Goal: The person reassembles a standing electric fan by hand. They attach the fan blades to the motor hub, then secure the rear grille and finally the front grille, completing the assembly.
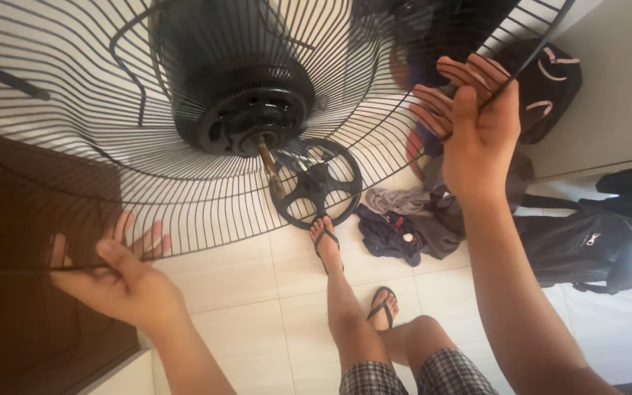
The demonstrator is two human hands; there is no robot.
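Both hands grip the rim of a big black wire fan guard held over the tiled floor.

The left hand (115, 281) and right hand (477, 128) have their fingers curled shut around the fan guard (184, 212) rim, its thin ribbed wires fanning from the round black motor (239, 95). Beyond lie a spoked plastic hub (316, 183), crumpled clothes (404, 223) and a dark backpack (579, 245).
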